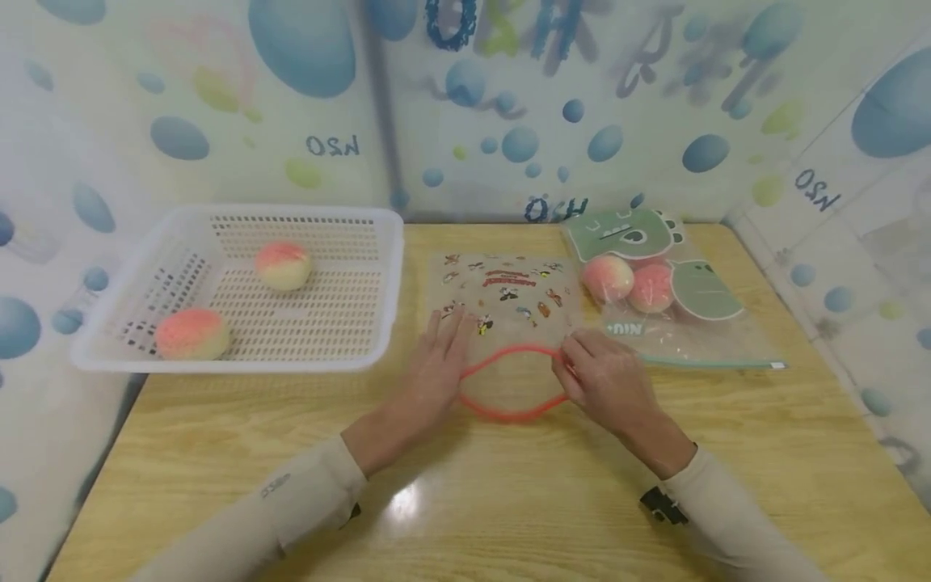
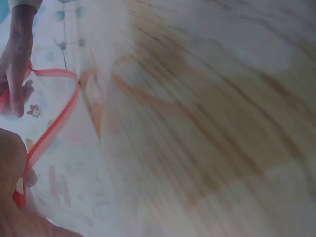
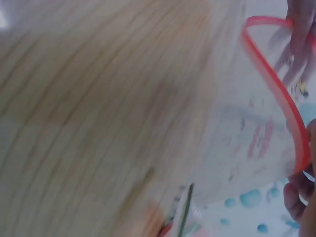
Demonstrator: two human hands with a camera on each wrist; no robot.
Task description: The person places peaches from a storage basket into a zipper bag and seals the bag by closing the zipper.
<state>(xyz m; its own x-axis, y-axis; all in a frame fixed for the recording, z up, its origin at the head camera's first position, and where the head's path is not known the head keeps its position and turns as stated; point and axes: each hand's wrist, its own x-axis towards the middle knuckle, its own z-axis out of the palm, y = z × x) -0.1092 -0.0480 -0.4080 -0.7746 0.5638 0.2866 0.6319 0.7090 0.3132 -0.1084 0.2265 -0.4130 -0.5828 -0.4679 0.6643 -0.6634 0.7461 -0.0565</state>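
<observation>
While two peaches (image 1: pixel 608 279) already lie in the green-edged bag (image 1: pixel 704 293) near the far right corner of the bench (image 1: pixel 509 509), two more remain in the far-left basket (image 1: pixel 393 279); left hand (image 1: pixel 436 364) and right hand (image 1: pixel 611 378) pinch the gaping, apparently unfilled red-rimmed bag (image 1: pixel 509 311) mid-bench.

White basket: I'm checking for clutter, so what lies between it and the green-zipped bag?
In the head view, the red-rimmed bag lies there, with the left hand and right hand at its mouth.
</observation>
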